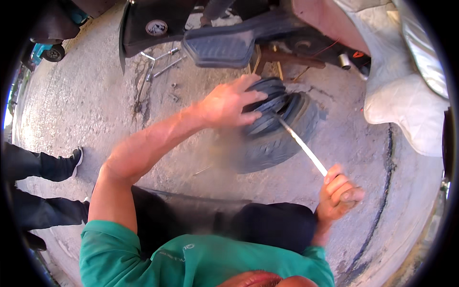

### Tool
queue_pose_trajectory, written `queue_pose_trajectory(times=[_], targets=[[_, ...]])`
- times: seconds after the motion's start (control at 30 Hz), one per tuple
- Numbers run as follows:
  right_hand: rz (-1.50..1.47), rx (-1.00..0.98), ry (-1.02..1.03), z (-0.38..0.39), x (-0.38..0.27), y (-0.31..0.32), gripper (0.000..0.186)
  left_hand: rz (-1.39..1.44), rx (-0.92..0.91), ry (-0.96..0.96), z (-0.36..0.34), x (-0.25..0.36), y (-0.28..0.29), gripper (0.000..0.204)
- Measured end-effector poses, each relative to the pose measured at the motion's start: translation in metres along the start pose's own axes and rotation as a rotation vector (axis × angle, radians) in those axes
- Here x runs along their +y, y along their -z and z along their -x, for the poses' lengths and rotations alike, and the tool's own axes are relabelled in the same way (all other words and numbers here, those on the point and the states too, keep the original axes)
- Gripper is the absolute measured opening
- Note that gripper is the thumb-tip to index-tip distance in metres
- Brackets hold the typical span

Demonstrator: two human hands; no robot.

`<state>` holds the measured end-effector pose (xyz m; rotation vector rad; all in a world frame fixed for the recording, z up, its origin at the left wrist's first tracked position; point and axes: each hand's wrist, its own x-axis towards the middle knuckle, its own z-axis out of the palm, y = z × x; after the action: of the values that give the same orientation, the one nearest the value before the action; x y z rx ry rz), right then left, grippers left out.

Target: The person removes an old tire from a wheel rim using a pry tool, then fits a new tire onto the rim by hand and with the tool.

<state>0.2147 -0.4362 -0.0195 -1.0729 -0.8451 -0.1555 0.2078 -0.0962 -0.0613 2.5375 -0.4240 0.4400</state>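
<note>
A dark tyre (287,148) lies on the concrete, with a black ringed wheel piece (275,86) over its opening. My left hand (232,103) grips this piece from the left, its fingers spread and curved over it. My right hand (337,196), below and right of the tyre, is wrapped round the near end of a long metal lever (306,148). The lever's far end reaches into the gap at the tyre; its tip is hidden. A hazy smudge blurs the area left of the tyre.
A vehicle's dark underside and footboard (217,48) overhang the top, with a pale cover (397,110) at right. Spanners (162,67) lie on the floor (95,105). Another person's legs and shoe (48,167) are at left. A small blue wheeled vehicle (40,50) stands behind.
</note>
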Motion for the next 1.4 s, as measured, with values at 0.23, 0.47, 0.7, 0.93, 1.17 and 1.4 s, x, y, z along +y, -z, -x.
queue_pose_trajectory(times=[0.23,0.47,0.7,0.93,1.17,1.4], targets=[[-0.061,-0.138,0.015,-0.05,-0.004,-0.023,0.008,0.054,-0.047,0.105,-0.003,0.01,0.001,0.05],[-0.088,-0.272,-0.098,-0.123,0.012,-0.06,0.022,-0.079,0.088,0.163,0.005,0.028,-0.017,0.042],[0.159,-0.4,-0.362,-0.217,0.05,-0.103,0.027,-0.095,0.136,0.124,0.015,0.023,-0.021,0.043],[0.264,-0.373,-0.456,-0.242,0.093,-0.112,0.029,-0.066,0.148,0.141,0.012,0.019,-0.024,0.044],[0.293,-0.316,-0.425,-0.214,0.1,-0.104,0.024,-0.018,0.106,0.184,0.007,0.015,-0.017,0.048],[0.038,-0.267,-0.503,-0.183,0.126,-0.063,0.023,0.037,0.063,0.219,0.005,0.016,-0.011,0.052]])
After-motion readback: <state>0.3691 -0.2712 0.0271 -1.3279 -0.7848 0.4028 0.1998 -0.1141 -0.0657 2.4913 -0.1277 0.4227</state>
